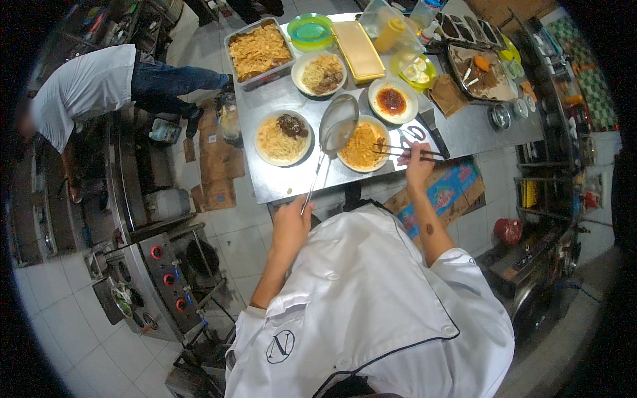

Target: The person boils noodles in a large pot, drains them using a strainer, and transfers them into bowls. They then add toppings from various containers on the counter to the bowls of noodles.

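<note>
My left hand (292,221) grips the handle of a round mesh strainer (340,117), whose basket is tilted over the left rim of a bowl of orange-sauced noodles (359,149). Dark chopsticks (410,151) are held in my right hand (416,161), their tips at the noodles in that same bowl. To the left stands a bowl of pale noodles with dark meat (286,141). Behind are another bowl of noodles and meat (320,73) and a bowl of dark red sauce (392,101). Scissors (414,133) and a knife (434,134) lie right of the noodles.
The steel table (271,186) also bears a plastic tub of fried chips (260,49), a yellow lidded box (358,49), green plates (311,31) and a lined tray (482,72). A person (94,89) bends at the far left. A stove (159,288) stands lower left.
</note>
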